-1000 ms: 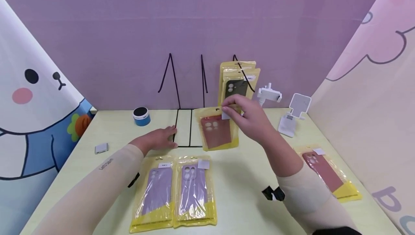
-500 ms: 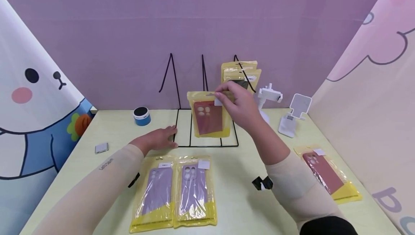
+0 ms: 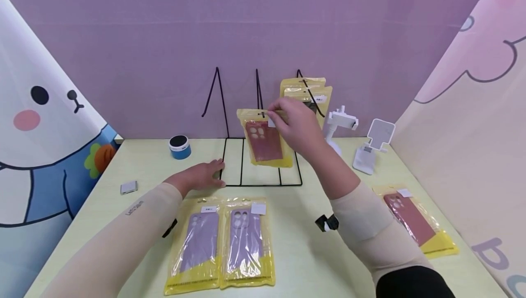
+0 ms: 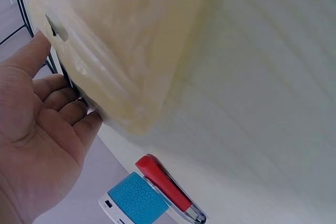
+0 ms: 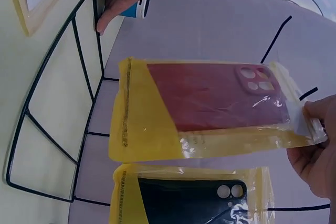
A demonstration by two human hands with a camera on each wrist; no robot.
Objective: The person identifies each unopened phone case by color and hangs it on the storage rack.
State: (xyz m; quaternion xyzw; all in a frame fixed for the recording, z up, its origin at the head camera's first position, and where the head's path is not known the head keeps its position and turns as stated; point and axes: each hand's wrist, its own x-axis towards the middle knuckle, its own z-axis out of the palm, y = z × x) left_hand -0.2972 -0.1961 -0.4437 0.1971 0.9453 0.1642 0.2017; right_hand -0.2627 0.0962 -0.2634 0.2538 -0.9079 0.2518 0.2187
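My right hand point(image 3: 297, 122) pinches the top edge of a clear-and-yellow bag holding a red phone case point(image 3: 265, 140). The bag hangs upright at the tip of the middle hook point(image 3: 259, 90) of a black wire display rack point(image 3: 263, 185); I cannot tell whether the hook passes through its hole. On the rack's right hook are bagged cases, the front one a black phone case point(image 5: 189, 198). My left hand point(image 3: 199, 175) holds the left front corner of the rack's base, thumb and fingertips at the wire point(image 4: 58, 90).
Two bagged lilac phone cases point(image 3: 199, 243) lie in front of the rack. Another bagged red case point(image 3: 411, 216) lies at the right. White phone stands point(image 3: 365, 159) stand behind it. A blue speaker point(image 3: 180, 149) and a red-handled metal object point(image 4: 165, 184) are at the left.
My right hand has raised the bagged red phone case and moved it left and back to the middle hook's tip. The left hand has stayed on the rack's corner.
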